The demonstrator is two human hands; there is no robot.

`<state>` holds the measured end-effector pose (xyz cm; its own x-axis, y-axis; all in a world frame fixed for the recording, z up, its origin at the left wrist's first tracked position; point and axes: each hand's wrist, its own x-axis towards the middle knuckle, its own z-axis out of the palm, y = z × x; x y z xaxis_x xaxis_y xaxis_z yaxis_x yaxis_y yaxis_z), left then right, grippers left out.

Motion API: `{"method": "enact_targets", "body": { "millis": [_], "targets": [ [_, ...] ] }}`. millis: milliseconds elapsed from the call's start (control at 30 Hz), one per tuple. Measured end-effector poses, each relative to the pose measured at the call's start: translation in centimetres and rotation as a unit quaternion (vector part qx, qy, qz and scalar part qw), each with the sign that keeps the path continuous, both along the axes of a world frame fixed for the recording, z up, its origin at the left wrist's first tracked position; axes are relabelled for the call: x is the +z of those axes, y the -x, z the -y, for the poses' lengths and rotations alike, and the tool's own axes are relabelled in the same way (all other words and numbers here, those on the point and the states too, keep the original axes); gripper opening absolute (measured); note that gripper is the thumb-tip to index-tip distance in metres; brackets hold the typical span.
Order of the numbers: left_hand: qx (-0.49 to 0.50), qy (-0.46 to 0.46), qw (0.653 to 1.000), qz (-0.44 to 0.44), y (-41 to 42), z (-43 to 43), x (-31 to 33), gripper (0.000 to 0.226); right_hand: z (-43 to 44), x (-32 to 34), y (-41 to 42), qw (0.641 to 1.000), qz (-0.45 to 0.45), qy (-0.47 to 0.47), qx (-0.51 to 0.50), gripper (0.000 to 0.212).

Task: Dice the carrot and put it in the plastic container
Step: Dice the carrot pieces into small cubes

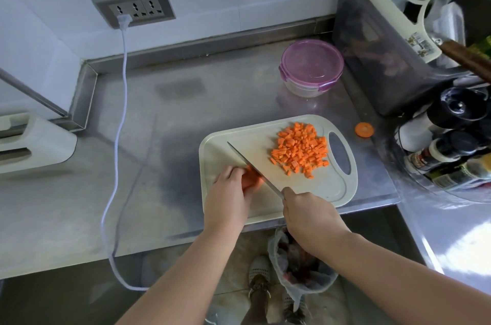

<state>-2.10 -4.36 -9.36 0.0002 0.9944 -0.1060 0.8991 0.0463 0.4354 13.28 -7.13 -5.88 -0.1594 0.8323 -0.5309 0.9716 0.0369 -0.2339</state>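
On the white cutting board [313,191] lies a pile of diced carrot [300,149] near the handle hole. My left hand [228,191] holds a remaining carrot piece [251,178] down on the board's left part, fingers curled over it. My right hand [305,215] grips the handle of a knife [252,167], whose blade runs diagonally and rests against the carrot piece. The plastic container [310,66] with a purple lid stands closed at the back of the counter, apart from the board.
A carrot end slice [364,129] lies on the steel counter right of the board. A dark storage bin [393,40] and a rack of bottles [451,138] stand at the right. A white power cord [119,122] hangs from the wall socket. A lined bin [300,269] stands on the floor below.
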Motion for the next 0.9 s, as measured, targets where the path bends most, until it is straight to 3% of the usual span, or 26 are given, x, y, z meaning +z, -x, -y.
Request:
{"method": "enact_targets", "body": {
  "millis": [267,633,900],
  "targets": [
    [0.001,0.006,1.0,0.012,0.0,-0.1,0.0,0.027,-1.1,-0.9,0.4,0.999,0.013,0.03,-0.001,0.027],
    [0.034,-0.006,0.999,0.037,1.1,0.3,0.2,0.036,-1.8,-0.1,1.1,0.998,-0.044,-0.028,-0.032,0.021],
    [0.024,0.0,0.999,0.036,1.3,0.3,0.5,0.027,-0.6,0.6,1.0,0.998,-0.047,-0.037,-0.019,0.023]
  ]
}}
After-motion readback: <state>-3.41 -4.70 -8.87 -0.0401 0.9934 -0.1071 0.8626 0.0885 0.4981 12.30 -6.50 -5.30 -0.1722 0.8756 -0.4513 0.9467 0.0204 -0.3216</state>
